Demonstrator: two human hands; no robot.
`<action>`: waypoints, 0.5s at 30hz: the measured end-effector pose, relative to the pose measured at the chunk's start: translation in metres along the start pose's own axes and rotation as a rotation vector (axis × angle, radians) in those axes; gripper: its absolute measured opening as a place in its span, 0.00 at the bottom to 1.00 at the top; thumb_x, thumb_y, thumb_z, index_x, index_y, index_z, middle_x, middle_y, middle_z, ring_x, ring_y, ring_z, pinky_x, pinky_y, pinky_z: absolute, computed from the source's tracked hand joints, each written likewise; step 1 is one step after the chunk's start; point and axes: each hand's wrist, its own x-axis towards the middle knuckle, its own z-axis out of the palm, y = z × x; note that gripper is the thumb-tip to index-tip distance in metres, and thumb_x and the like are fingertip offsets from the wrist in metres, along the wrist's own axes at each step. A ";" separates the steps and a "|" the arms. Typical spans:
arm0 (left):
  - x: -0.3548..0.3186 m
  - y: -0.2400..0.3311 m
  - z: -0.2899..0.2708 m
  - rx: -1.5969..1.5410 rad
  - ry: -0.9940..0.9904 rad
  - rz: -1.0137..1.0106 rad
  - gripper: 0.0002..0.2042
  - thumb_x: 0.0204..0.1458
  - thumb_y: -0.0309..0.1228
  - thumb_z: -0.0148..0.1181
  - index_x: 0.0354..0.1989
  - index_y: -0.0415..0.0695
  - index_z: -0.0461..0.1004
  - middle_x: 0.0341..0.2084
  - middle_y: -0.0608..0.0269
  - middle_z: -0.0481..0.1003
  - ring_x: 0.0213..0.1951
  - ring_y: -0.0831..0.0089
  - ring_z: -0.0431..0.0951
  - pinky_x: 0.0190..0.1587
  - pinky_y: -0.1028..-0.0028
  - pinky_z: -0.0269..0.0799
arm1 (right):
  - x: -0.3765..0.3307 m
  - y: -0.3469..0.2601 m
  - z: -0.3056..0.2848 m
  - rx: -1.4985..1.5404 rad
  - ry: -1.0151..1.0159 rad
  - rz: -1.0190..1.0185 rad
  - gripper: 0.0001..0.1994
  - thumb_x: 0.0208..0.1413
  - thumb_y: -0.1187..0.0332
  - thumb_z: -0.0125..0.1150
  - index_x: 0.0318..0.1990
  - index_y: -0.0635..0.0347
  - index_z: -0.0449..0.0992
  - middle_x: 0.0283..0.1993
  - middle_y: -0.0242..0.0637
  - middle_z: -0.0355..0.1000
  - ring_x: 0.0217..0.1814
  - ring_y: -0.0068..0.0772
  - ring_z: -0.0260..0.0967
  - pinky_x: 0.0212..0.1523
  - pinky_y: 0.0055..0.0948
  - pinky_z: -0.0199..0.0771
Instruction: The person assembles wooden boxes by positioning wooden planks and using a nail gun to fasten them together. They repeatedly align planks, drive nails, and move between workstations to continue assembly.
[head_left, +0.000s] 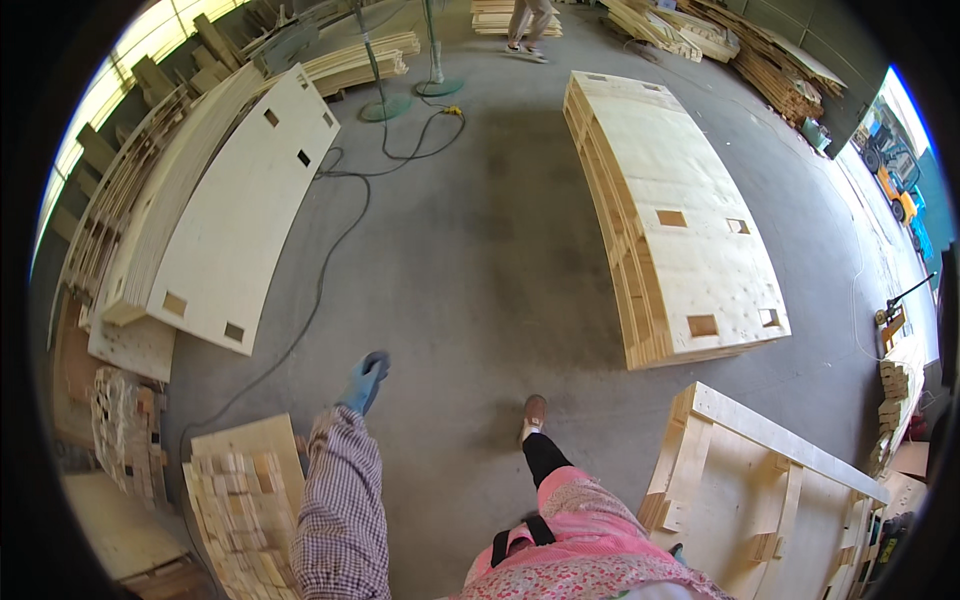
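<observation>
My left hand (367, 381), in a blue glove with dark fingertips, hangs over the bare concrete floor at the end of a checked sleeve. Its fingers are loosely bent, a small gap shows beside the thumb, and nothing is in it. Nearest to it stands a stack of small wood blocks (238, 500) at the lower left. Only a sliver of my right hand (678, 551) shows, in a teal glove past my pink clothing. It is close to a wooden frame panel (745, 470) with cross battens; its fingers are hidden, and whether it touches the panel I cannot tell.
A long stack of plywood panels (690, 200) with cut-outs stands ahead right. More cut-out panels (225, 220) lean at the left. A black cable (322, 275) snakes over the floor (450, 270) to two stands. Far off, a person (528, 25) walks near lumber; a forklift (890, 185) is outside.
</observation>
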 end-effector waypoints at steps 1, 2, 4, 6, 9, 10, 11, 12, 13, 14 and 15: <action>0.038 0.036 0.012 0.161 -0.123 0.042 0.13 0.53 0.33 0.49 0.44 0.40 0.67 0.36 0.60 0.71 0.40 0.70 0.72 0.42 0.73 0.68 | -0.001 -0.032 0.009 0.005 0.002 0.006 0.39 0.48 0.33 0.29 0.34 0.67 0.70 0.25 0.45 0.65 0.27 0.43 0.62 0.27 0.38 0.61; 0.073 0.058 0.020 0.322 -0.254 0.078 0.15 0.53 0.33 0.48 0.46 0.39 0.66 0.40 0.58 0.71 0.43 0.68 0.71 0.46 0.72 0.67 | -0.002 -0.065 0.018 0.014 0.008 0.016 0.39 0.48 0.33 0.28 0.35 0.67 0.70 0.25 0.45 0.65 0.27 0.43 0.62 0.28 0.39 0.61; 0.122 0.082 -0.015 0.277 -0.037 0.016 0.09 0.51 0.31 0.51 0.37 0.40 0.70 0.28 0.64 0.71 0.32 0.76 0.71 0.35 0.77 0.68 | -0.005 -0.132 0.038 0.040 -0.018 0.027 0.39 0.48 0.33 0.28 0.35 0.67 0.69 0.26 0.46 0.65 0.28 0.44 0.63 0.28 0.39 0.62; 0.156 0.108 -0.068 0.243 0.084 -0.160 0.07 0.51 0.31 0.51 0.34 0.42 0.70 0.24 0.66 0.69 0.26 0.79 0.69 0.28 0.79 0.66 | -0.016 -0.194 0.055 0.049 -0.041 0.047 0.40 0.48 0.33 0.28 0.36 0.67 0.69 0.27 0.46 0.66 0.29 0.44 0.63 0.29 0.39 0.62; 0.212 0.104 -0.159 0.121 0.097 -0.436 0.08 0.52 0.34 0.46 0.21 0.52 0.65 0.12 0.73 0.63 0.15 0.77 0.62 0.17 0.76 0.57 | -0.024 -0.275 0.063 0.073 -0.032 0.072 0.40 0.48 0.33 0.28 0.37 0.68 0.69 0.28 0.47 0.66 0.30 0.44 0.63 0.30 0.39 0.62; 0.218 0.096 -0.179 0.906 -0.107 -0.329 0.07 0.50 0.35 0.47 0.22 0.54 0.69 0.17 0.73 0.67 0.21 0.76 0.66 0.22 0.75 0.61 | -0.026 -0.303 0.064 0.074 -0.032 0.077 0.40 0.48 0.33 0.28 0.37 0.68 0.69 0.28 0.47 0.66 0.30 0.45 0.63 0.31 0.39 0.62; 0.213 0.091 -0.203 1.686 -0.322 -0.171 0.07 0.49 0.36 0.48 0.23 0.56 0.72 0.21 0.74 0.71 0.28 0.74 0.70 0.28 0.73 0.64 | -0.025 -0.330 0.073 0.069 -0.051 0.084 0.40 0.48 0.33 0.28 0.37 0.68 0.69 0.29 0.47 0.66 0.31 0.45 0.63 0.31 0.39 0.63; 0.227 0.075 -0.220 2.433 -0.562 0.072 0.08 0.47 0.36 0.49 0.24 0.59 0.76 0.26 0.74 0.74 0.35 0.72 0.74 0.33 0.72 0.68 | -0.025 -0.360 0.079 0.071 -0.049 0.088 0.40 0.48 0.33 0.28 0.38 0.68 0.69 0.29 0.48 0.66 0.31 0.45 0.63 0.31 0.39 0.63; 0.252 0.069 -0.211 2.477 -0.884 0.108 0.07 0.46 0.36 0.49 0.24 0.58 0.76 0.25 0.73 0.74 0.34 0.71 0.74 0.33 0.69 0.68 | -0.023 -0.393 0.082 0.077 -0.032 0.091 0.40 0.48 0.33 0.28 0.38 0.69 0.68 0.30 0.48 0.66 0.32 0.45 0.63 0.32 0.40 0.63; 0.264 0.085 -0.206 2.492 -1.204 0.134 0.07 0.45 0.36 0.50 0.23 0.57 0.75 0.24 0.72 0.74 0.33 0.70 0.74 0.32 0.65 0.69 | -0.020 -0.427 0.094 0.080 -0.048 0.099 0.41 0.48 0.33 0.28 0.38 0.69 0.68 0.30 0.48 0.66 0.32 0.45 0.64 0.32 0.40 0.63; 0.299 0.089 -0.194 2.456 -1.422 0.163 0.07 0.46 0.36 0.49 0.24 0.56 0.75 0.25 0.72 0.74 0.32 0.70 0.74 0.32 0.66 0.68 | -0.021 -0.453 0.096 0.097 -0.031 0.121 0.41 0.48 0.33 0.28 0.39 0.69 0.68 0.30 0.48 0.66 0.33 0.45 0.64 0.33 0.40 0.63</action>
